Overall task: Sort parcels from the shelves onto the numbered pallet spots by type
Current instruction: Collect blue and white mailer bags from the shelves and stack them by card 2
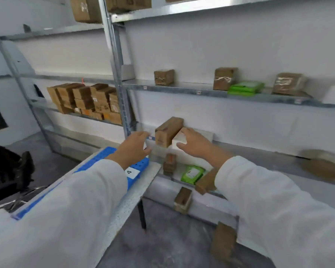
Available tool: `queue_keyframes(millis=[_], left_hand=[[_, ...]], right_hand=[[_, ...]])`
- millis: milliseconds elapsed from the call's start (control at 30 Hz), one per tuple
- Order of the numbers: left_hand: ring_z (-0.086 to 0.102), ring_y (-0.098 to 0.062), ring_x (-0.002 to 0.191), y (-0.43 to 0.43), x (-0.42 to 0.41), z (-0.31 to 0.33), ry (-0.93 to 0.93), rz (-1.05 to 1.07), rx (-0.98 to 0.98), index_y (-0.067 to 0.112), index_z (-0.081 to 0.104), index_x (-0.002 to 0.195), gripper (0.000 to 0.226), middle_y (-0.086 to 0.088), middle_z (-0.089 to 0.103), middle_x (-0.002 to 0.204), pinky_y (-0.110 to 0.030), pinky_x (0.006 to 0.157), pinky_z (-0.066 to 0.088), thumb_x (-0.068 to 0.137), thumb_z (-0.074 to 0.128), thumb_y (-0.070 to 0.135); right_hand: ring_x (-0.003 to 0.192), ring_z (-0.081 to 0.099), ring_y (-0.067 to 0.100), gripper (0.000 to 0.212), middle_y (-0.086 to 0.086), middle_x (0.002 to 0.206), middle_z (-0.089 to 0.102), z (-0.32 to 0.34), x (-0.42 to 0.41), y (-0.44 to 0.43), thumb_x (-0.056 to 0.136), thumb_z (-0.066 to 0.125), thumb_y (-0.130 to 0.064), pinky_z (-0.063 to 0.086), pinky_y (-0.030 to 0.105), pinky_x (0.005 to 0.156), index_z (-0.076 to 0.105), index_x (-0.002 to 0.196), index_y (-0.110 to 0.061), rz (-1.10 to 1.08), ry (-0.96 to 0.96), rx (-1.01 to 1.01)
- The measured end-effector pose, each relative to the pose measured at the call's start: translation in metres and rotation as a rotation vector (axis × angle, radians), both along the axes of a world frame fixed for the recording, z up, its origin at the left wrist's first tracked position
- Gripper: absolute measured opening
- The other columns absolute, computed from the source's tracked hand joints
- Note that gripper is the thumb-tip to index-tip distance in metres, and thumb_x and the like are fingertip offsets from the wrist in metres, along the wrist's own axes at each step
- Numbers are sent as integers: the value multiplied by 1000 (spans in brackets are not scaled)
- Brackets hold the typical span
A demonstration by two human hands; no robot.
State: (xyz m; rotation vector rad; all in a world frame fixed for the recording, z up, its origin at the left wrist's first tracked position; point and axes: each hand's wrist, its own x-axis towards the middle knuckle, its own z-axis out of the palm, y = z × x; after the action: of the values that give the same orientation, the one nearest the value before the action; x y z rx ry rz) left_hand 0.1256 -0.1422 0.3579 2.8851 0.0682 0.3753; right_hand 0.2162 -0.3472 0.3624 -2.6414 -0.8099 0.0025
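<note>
A brown cardboard parcel [167, 130] stands tilted on the middle shelf [259, 149], leaning against a white box [179, 141] to its right. My right hand [194, 145] lies over the white box with fingers curled round its top and front. My left hand [134, 147] reaches toward the left side of the brown parcel, fingers relaxed; contact is unclear. Below my left arm lies a blue pallet [137, 171] with a white label reading 4 [131, 172].
The upper shelf carries brown parcels [163, 77] [223, 78] [288, 83] and a green packet [246, 87]. Lower shelves hold a green packet [192, 174] and brown boxes [183, 200]. Several stacked boxes [87, 100] fill the left rack. A grey table [124, 206] bears the pallet.
</note>
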Motion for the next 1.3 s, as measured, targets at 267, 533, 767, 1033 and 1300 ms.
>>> queue_keyframes(millis=[267,533,767,1033,1300], left_hand=[[30,-22,140,-182,40,-21,62,-271,25,14,34,147,60,-5,34,152,-32,113,23,95,55,34],[33,-19,139,-322,34,-63,107,-492,-21,18,34,147,59,-2,34,153,-33,113,26,95,52,37],[32,-21,139,-390,58,-94,199,-618,39,12,35,146,58,-5,36,151,-31,114,24,96,54,33],[39,-24,133,-474,119,-144,330,-697,27,16,40,142,53,-6,43,146,-36,110,32,94,56,31],[40,-25,133,-586,201,-174,418,-798,1,16,37,145,58,-6,39,149,-40,111,36,94,53,37]], right_hand=[[127,45,30,57,12,141,42,-23,-33,-195,94,54,-37,39,39,103,39,140,-8,-263,58,35],[130,42,29,56,14,145,39,-45,-72,-332,95,53,-35,36,39,107,36,141,-7,-484,128,71],[136,36,27,62,10,153,30,-90,-75,-403,96,50,-33,32,38,111,29,149,-7,-609,221,106],[134,39,26,62,9,151,34,-144,-35,-485,95,53,-35,32,34,108,30,147,-9,-759,341,127],[135,38,27,61,10,152,31,-168,23,-576,97,51,-33,33,35,109,29,148,-7,-871,444,99]])
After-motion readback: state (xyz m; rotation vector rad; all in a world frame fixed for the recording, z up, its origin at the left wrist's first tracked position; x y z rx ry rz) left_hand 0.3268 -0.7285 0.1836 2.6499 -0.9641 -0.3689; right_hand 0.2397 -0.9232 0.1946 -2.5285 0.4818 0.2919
